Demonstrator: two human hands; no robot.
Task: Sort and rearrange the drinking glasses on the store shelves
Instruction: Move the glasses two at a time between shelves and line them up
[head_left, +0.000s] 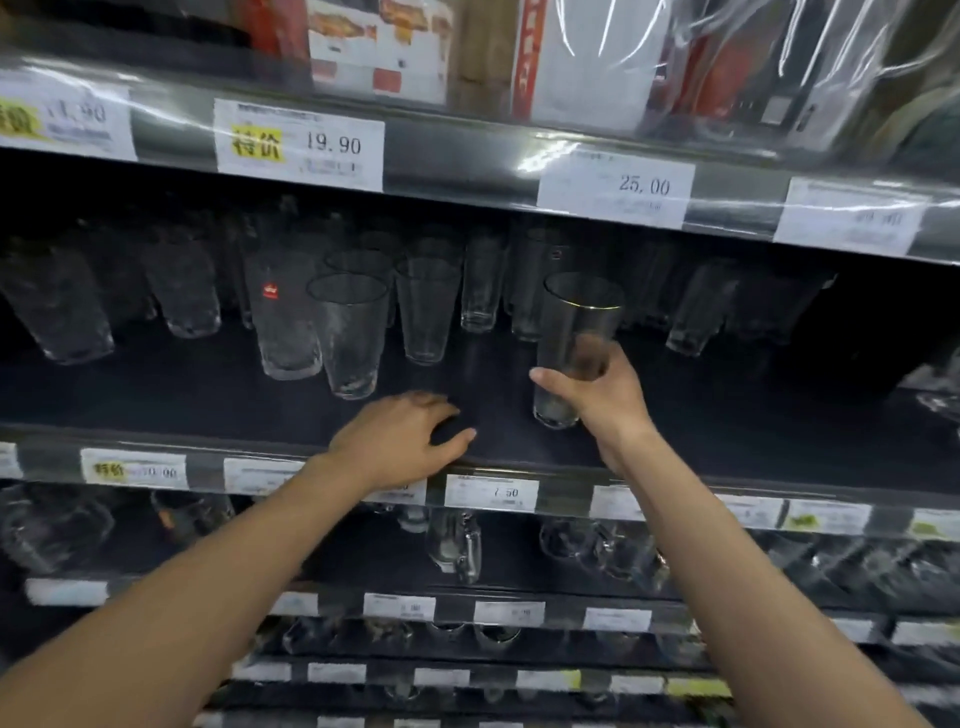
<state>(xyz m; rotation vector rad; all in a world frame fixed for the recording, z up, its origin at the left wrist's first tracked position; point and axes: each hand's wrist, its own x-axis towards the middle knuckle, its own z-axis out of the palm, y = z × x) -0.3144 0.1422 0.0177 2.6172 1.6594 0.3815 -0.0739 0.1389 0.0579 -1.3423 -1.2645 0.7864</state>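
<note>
Right hand grips tall gold-rimmed glass, centre-right of frame, on dark shelf. Left hand, fingers loosely spread, holding nothing, rests at shelf's front edge.

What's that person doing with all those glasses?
A person is tidying a store shelf. Their right hand grips a tall gold-rimmed glass near the shelf's front; whether it stands or is lifted is unclear. Their left hand rests on the dark shelf beside it, holding nothing. Other glasses stand further back.
</note>
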